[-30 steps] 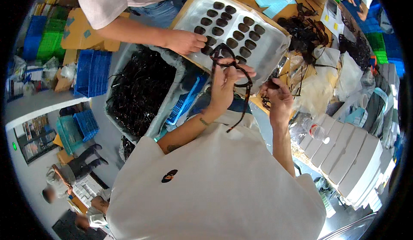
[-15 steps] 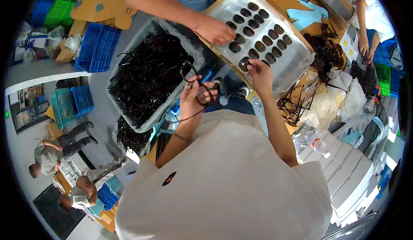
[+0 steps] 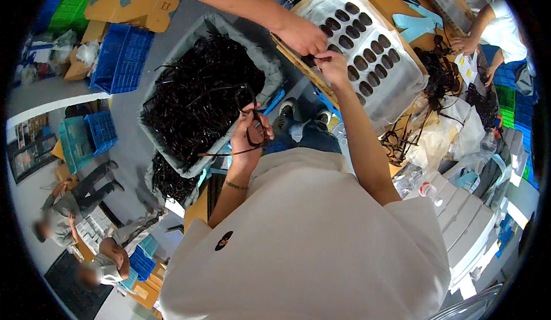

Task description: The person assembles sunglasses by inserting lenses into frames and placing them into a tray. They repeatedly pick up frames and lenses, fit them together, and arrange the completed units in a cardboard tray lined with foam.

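A dark eyeglass frame [image 3: 256, 136] with thin temples is in my left hand [image 3: 245, 143], whose fingers are closed around it in front of my chest. Its upper rim stands out against the dark heap behind it. My right hand [image 3: 332, 69] is pinched at the near-left edge of the lens tray [image 3: 396, 99]. A dark oval lens [image 3: 308, 61] shows partly at its fingertips. Right against these fingertips is a co-worker's hand [image 3: 305, 35], which hides part of the contact. Several dark lenses [image 3: 370, 55] lie in rows on the tray's white lining.
To the left stands a lined bin [image 3: 150, 99] heaped with dark frames [image 3: 198, 99]. Tangled frames [image 3: 439, 70] and plastic bags [image 3: 427, 139] lie right of the tray. White boxes [image 3: 459, 211] are stacked at the lower right. Another person's hand [image 3: 466, 44] is at the far right.
My right hand has moved up and left with the lens, meeting the co-worker's hand. My left hand has lowered slightly and turned the eyeglass frame. The view has shifted a little.
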`<state>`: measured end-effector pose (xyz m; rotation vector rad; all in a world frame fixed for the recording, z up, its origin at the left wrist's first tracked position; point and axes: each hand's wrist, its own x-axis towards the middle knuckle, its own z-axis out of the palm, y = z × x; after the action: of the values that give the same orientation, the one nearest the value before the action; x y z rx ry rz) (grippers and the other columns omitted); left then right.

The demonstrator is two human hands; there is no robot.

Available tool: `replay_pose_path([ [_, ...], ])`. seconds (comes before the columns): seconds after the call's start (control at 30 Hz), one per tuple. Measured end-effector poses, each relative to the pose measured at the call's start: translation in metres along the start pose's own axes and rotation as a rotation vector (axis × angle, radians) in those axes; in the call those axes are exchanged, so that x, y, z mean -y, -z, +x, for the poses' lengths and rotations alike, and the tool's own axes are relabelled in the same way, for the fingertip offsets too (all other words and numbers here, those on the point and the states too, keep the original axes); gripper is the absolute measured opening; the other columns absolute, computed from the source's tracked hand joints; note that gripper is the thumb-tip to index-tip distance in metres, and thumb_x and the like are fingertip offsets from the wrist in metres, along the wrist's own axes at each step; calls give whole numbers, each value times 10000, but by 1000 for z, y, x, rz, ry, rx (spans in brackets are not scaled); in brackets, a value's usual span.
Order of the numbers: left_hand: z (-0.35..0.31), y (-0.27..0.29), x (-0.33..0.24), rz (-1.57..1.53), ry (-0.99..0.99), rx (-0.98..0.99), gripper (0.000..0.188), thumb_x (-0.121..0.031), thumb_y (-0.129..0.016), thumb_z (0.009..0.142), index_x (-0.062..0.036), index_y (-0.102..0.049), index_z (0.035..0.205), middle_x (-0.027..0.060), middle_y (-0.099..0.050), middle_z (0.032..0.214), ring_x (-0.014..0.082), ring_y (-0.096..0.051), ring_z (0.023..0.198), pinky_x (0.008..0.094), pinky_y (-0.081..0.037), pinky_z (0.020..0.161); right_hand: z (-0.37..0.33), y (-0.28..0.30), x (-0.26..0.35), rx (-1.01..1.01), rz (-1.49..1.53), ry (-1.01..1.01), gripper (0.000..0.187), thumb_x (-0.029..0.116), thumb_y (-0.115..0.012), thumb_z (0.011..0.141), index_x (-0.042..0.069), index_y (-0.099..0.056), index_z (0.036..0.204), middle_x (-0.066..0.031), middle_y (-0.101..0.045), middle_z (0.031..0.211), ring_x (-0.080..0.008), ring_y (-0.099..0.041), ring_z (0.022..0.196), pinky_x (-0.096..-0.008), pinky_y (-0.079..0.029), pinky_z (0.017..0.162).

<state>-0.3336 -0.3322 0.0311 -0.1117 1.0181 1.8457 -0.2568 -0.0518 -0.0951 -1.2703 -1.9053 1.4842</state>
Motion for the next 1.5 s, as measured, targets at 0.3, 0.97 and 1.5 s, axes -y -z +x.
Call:
replay_pose_path([
  [0.3, 12, -11, -5, 69, 11, 69, 339, -327, -435, 997, -94, -518, 1227, 74, -569, 844, 206, -562, 736, 356, -491, 639, -2, -6, 19, -122, -414, 129, 132, 159, -738, 703, 61, -698, 781, -118, -690, 856, -323, -653, 841, -393, -519, 786],
  [0.97, -3, -249, 195, 1000, -193, 1039, 380, -79, -543, 925, 9, -336, 1231, 171, -439, 1175, 289, -462, 1090, 387, -393, 945, -260, 223, 75, -515, 75, -3, 658, 242, -689, 841, -39, -375, 1347, -211, -551, 1197, -353, -568, 1049, -390, -460, 917],
  [1.5, 48, -129, 335, 455, 1127, 296, 568, -458, -473, 969, -32, -402, 1339, 190, -489, 1300, 274, -500, 1195, 429, -423, 1020, -181, 316, -100, 596, -765, -21, 715, 548, -773, 636, -61, -641, 986, -225, -674, 873, -371, -659, 828, -438, -521, 765],
])
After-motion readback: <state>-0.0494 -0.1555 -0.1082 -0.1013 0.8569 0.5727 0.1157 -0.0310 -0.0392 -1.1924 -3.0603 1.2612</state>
